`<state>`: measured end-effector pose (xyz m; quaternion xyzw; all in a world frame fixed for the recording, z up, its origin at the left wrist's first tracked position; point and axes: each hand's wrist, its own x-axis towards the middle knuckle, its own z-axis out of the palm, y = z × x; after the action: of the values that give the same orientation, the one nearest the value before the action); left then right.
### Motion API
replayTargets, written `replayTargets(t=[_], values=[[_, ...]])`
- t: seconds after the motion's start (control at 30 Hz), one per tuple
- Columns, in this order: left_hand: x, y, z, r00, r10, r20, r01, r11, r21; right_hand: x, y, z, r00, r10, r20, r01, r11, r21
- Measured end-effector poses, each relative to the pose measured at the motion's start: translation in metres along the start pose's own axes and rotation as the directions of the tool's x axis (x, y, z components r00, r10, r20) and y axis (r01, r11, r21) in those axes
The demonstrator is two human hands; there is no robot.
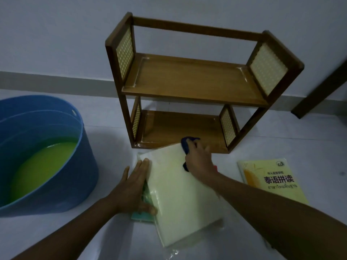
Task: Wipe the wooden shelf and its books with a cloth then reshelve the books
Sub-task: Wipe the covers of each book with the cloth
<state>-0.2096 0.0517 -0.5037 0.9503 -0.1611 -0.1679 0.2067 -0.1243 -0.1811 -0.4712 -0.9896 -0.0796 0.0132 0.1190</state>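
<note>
Head view: two-tier brown wooden shelf (189, 79) with pale woven side panels, upright on the pale floor (281, 139) against the white wall (56, 34), both tiers bare. Just in front of its lower tier, a pale cream book (180, 196) lying flat and tilted, stacked on a teal-edged book (144, 215) that peeks out at its left side. Left hand (134, 186) flat, fingers straight along the cream book's left edge, thumb at the teal book's corner, pressing, not gripping. Right hand (199, 162) curled round a dark blue cloth (187, 144), bunched at the cream book's far corner, touching the cover. To the right, apart, a yellow book with printed title (272, 182) flat on the floor. At left, a round blue plastic tub (43, 152) holding greenish-yellow liquid.
</note>
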Motion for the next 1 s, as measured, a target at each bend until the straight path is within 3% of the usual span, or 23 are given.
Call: replayTargets(t=[0.03,0.07,0.13,0.2,0.23,0.27,0.33,0.4,0.5,0.57,0.6,0.63,0.67,0.7,0.77,0.8,0.87,0.93,1.0], values=[[-0.001,0.0,0.0,1.0,-0.011,-0.007,0.011,1.0,-0.01,-0.009,-0.012,0.004,0.998,-0.064,0.025,0.065,0.997,-0.043],[-0.003,-0.001,0.001,1.0,-0.023,-0.007,0.023,0.999,-0.024,-0.027,-0.028,0.01,0.97,-0.236,0.064,0.241,0.967,-0.085],[-0.005,-0.004,0.006,0.999,-0.025,-0.04,0.023,0.998,-0.064,-0.067,-0.054,0.024,0.835,-0.54,0.102,0.543,0.84,0.005],[-0.007,-0.007,0.01,0.996,-0.038,-0.085,0.031,0.996,-0.08,-0.066,-0.055,0.03,0.719,-0.675,0.165,0.684,0.73,0.007],[-0.007,-0.008,0.009,0.995,-0.051,-0.089,0.044,0.996,-0.079,-0.047,-0.049,0.028,0.727,-0.671,0.143,0.682,0.73,-0.044],[-0.008,-0.007,0.008,0.996,-0.061,-0.068,0.056,0.996,-0.075,-0.03,-0.041,0.022,0.798,-0.591,0.117,0.601,0.796,-0.075],[-0.007,-0.004,0.005,0.995,-0.069,-0.068,0.063,0.994,-0.083,0.007,-0.018,0.008,0.955,-0.28,0.097,0.287,0.956,-0.057],[-0.006,-0.001,0.002,0.996,-0.051,-0.073,0.046,0.996,-0.079,0.015,-0.006,0.001,0.992,-0.112,0.064,0.115,0.993,-0.035],[-0.006,-0.006,0.004,0.997,-0.036,-0.068,0.03,0.995,-0.094,-0.042,-0.026,0.02,0.915,-0.393,0.096,0.397,0.917,-0.034],[-0.006,-0.008,0.007,0.998,-0.015,-0.066,0.011,0.998,-0.066,-0.085,-0.04,0.027,0.764,-0.63,0.138,0.625,0.776,0.079],[-0.005,-0.008,0.008,0.998,-0.01,-0.068,0.006,0.998,-0.055,-0.091,-0.043,0.024,0.692,-0.701,0.174,0.696,0.711,0.098],[-0.006,-0.007,0.008,0.998,-0.017,-0.062,0.014,0.999,-0.051,-0.086,-0.039,0.021,0.662,-0.72,0.206,0.721,0.688,0.087],[-0.005,-0.007,0.008,0.998,-0.028,-0.06,0.025,0.998,-0.055,-0.074,-0.031,0.016,0.701,-0.686,0.195,0.692,0.721,0.044],[-0.005,-0.006,0.007,0.998,-0.038,-0.053,0.035,0.998,-0.051,-0.059,-0.02,0.013,0.795,-0.585,0.164,0.59,0.807,0.017],[-0.004,-0.004,0.006,0.998,-0.048,-0.042,0.046,0.998,-0.044,-0.034,0.003,0.002,0.947,-0.298,0.115,0.3,0.954,0.008],[-0.004,-0.003,0.005,0.998,-0.046,-0.038,0.045,0.999,-0.029,-0.031,0.011,-0.002,0.981,-0.168,0.096,0.168,0.986,0.006],[-0.002,-0.003,0.004,0.999,-0.04,-0.012,0.04,0.999,0.009,-0.055,0.012,-0.002,0.989,-0.144,0.018,0.145,0.988,-0.048],[-0.001,-0.005,0.003,0.999,-0.04,0.016,0.04,0.999,0.026,-0.11,0.003,0.012,0.943,-0.333,0.02,0.333,0.943,-0.016],[0.001,-0.005,0.005,0.999,-0.032,0.015,0.031,0.999,0.039,-0.164,0.004,0.025,0.783,-0.607,0.132,0.597,0.794,0.115]])
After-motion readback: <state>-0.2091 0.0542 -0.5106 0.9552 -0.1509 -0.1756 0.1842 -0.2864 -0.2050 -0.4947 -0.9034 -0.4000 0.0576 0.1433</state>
